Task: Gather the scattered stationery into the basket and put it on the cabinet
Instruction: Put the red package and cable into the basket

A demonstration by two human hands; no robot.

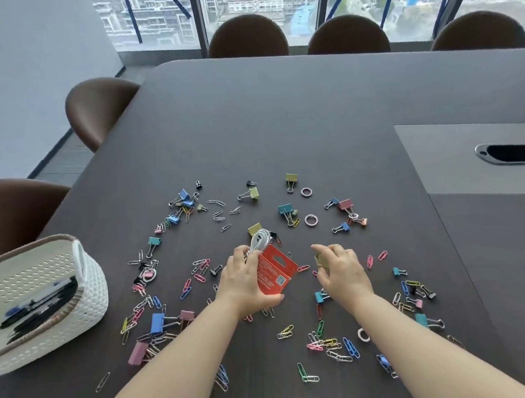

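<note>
Gripping a red card pack (274, 271) in the left hand (249, 281), curled right round it with a white cable coil (259, 240) poking out the top, and pinching a small olive binder clip (321, 260) tight in the right hand (342, 268). Probably filling both hands at once to save trips. Parked the basket (89, 291) at the far left of the table (280, 119), close enough to just reach across. Already holding some dark stuff, pens maybe, too blurry to call, and chopped off by the frame edge. Loads left to gather: paper clips (332, 342), more binder clips (157, 323) and a few rubber rings (311, 220) strewn from beside the basket across to the right. Can't see under either palm. No sign of the cabinet anywhere.
</note>
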